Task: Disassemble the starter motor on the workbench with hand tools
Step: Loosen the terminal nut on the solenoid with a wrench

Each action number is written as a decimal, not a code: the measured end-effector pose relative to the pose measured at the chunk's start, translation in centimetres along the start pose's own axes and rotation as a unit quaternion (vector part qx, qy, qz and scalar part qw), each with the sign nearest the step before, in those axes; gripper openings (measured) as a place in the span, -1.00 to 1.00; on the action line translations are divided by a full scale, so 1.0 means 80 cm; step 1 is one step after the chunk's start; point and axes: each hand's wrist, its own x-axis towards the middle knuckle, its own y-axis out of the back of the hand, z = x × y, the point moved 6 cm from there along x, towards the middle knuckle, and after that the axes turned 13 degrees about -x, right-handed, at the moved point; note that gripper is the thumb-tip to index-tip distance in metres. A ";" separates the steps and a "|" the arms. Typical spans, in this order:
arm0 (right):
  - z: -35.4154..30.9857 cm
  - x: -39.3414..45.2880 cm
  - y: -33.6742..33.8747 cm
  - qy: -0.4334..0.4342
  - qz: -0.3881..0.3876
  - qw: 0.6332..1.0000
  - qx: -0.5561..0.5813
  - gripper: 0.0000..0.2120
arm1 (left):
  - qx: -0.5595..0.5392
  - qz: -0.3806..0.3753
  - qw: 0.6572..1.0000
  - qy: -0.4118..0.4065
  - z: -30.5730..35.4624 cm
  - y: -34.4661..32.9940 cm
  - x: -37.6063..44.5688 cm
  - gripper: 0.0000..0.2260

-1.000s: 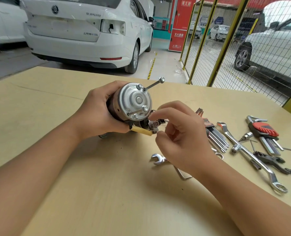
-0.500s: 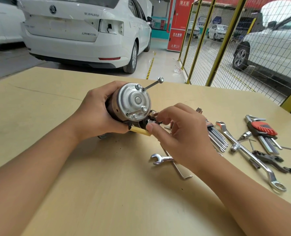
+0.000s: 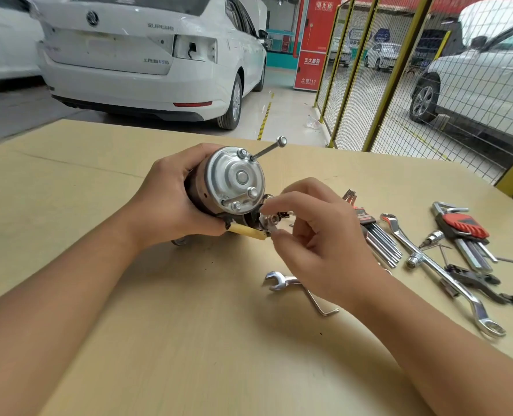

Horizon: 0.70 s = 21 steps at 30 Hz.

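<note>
The starter motor (image 3: pixel 234 181) lies on its side on the workbench (image 3: pixel 189 340), its round silver end cap facing me. One long through bolt (image 3: pixel 268 148) sticks far out of the cap at the upper right. My left hand (image 3: pixel 165 199) grips the motor's dark body from the left. My right hand (image 3: pixel 315 238) is at the motor's lower right, thumb and forefinger pinching a small nut (image 3: pixel 271 219) on the terminal beside the yellow sleeved lead (image 3: pixel 247 231).
A small open-end wrench (image 3: pixel 279 280) and a hex key (image 3: pixel 319 304) lie under my right wrist. Right of them are a hex key set (image 3: pixel 378 238), a long ring spanner (image 3: pixel 441 271), a red-handled key set (image 3: pixel 462 226) and pliers (image 3: pixel 474 279). Cars and a mesh fence stand beyond the bench.
My right hand moved in from just clear of the terminal and its fingertips closed on the small nut. My left hand and the motor stayed put.
</note>
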 end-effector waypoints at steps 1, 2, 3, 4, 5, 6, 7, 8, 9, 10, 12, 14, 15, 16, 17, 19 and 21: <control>-0.001 0.001 0.002 -0.008 0.018 1.000 -0.010 -0.85 | 0.001 0.001 1.000 0.000 0.000 0.000 0.000 -0.25; -0.001 0.002 0.003 -0.019 0.036 0.999 -0.035 -0.91 | 0.001 0.002 1.000 0.000 0.000 0.000 0.000 -0.25; 0.001 0.003 0.004 -0.034 0.046 0.996 -0.068 -0.88 | -0.001 0.004 1.000 0.000 0.001 0.000 0.000 -0.25; 0.003 0.003 0.004 -0.043 0.042 0.994 -0.091 -0.83 | -0.001 0.004 1.000 0.001 0.000 0.000 0.000 -0.25; 0.004 0.004 0.003 -0.040 0.035 0.994 -0.096 -0.82 | -0.001 0.003 1.000 0.001 0.000 0.000 0.000 -0.25; 0.003 0.004 0.004 -0.027 0.030 0.996 -0.085 -0.85 | -0.001 0.003 1.000 0.001 0.000 0.000 0.000 -0.25; 0.001 0.004 0.004 -0.007 0.023 0.997 -0.071 -0.89 | -0.002 0.003 1.000 0.002 0.001 0.000 -0.001 -0.25; -0.001 0.003 0.004 0.011 0.019 0.998 -0.062 -0.89 | -0.003 0.002 1.000 0.002 0.001 0.000 -0.001 -0.25; -0.002 0.002 0.004 0.024 0.013 0.998 -0.053 -0.86 | -0.003 0.001 1.000 0.002 0.001 0.000 -0.001 -0.26; -0.002 0.002 0.004 0.030 0.011 0.999 -0.044 -0.84 | -0.001 0.000 1.000 0.001 0.001 0.000 -0.001 -0.25; -0.001 0.004 0.005 0.022 0.021 0.998 -0.047 -0.85 | 0.001 0.002 1.000 -0.001 0.001 0.000 0.000 -0.25; 0.003 0.005 0.004 0.015 0.024 0.997 -0.066 -0.84 | 0.004 0.003 1.000 -0.003 0.000 0.001 0.000 -0.25; 0.003 0.005 0.003 0.019 0.020 0.997 -0.070 -0.85 | 0.004 0.003 1.000 -0.004 0.000 0.001 0.000 -0.25; 0.001 0.005 0.003 0.026 0.018 0.997 -0.071 -0.88 | 0.003 0.003 1.000 -0.006 0.000 0.000 0.000 -0.25; -0.002 0.005 0.004 0.034 0.020 0.997 -0.070 -0.90 | 0.001 0.003 1.000 -0.008 0.000 0.000 0.000 -0.25; -0.003 0.005 0.008 0.034 0.029 0.998 -0.052 -0.92 | 0.000 0.002 1.000 -0.010 -0.001 0.000 0.001 -0.25; 0.008 0.005 0.011 -0.052 0.024 0.998 0.018 -0.92 | 0.001 0.002 1.000 -0.010 -0.002 0.000 0.001 -0.24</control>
